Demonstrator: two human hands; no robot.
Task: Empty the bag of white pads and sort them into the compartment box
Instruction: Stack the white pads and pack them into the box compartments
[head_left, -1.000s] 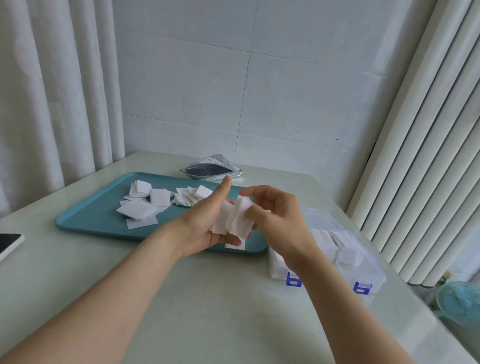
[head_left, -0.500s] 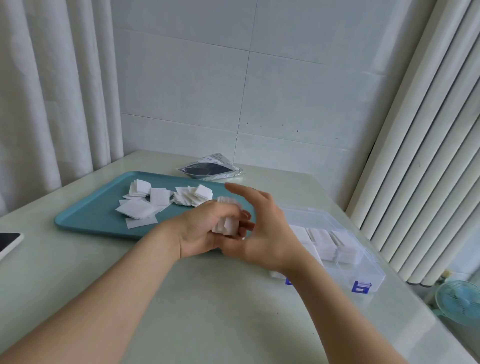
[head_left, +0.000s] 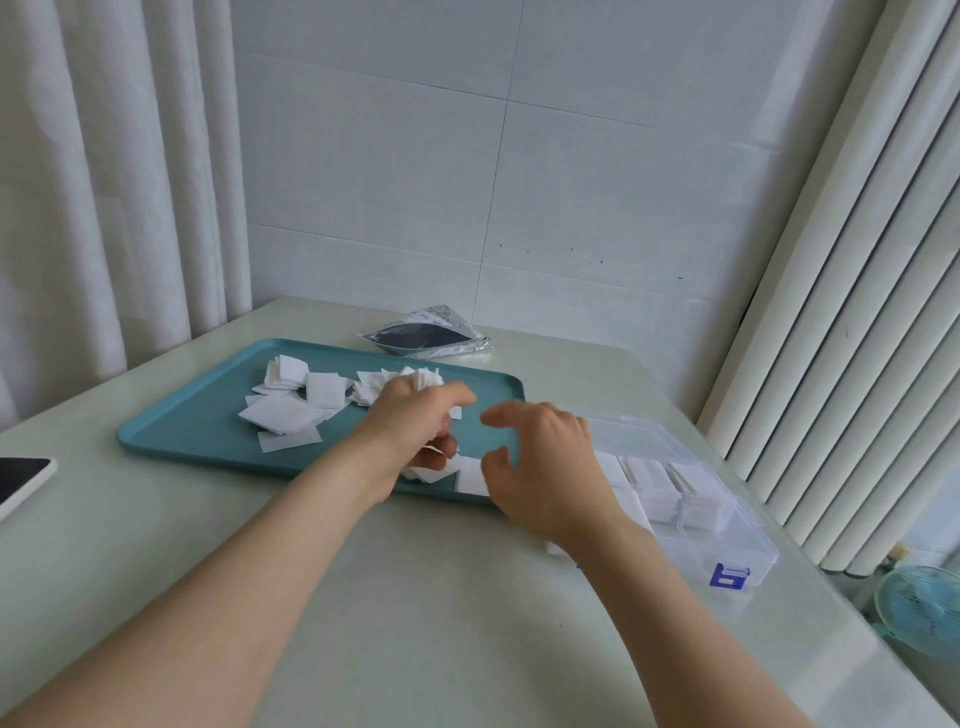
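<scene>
On the teal tray (head_left: 182, 431), loose white pads (head_left: 283, 415) lie scattered to the left, and at its near edge the left hand (head_left: 410, 421) curls its fingers round a small clump (head_left: 430, 471) of them. Just right of it the right hand (head_left: 540, 467) hovers, fingers spread and empty. It is the nearer hand to the compartment box (head_left: 727, 540), which lies further right, so I judge the clump must travel rightward.
</scene>
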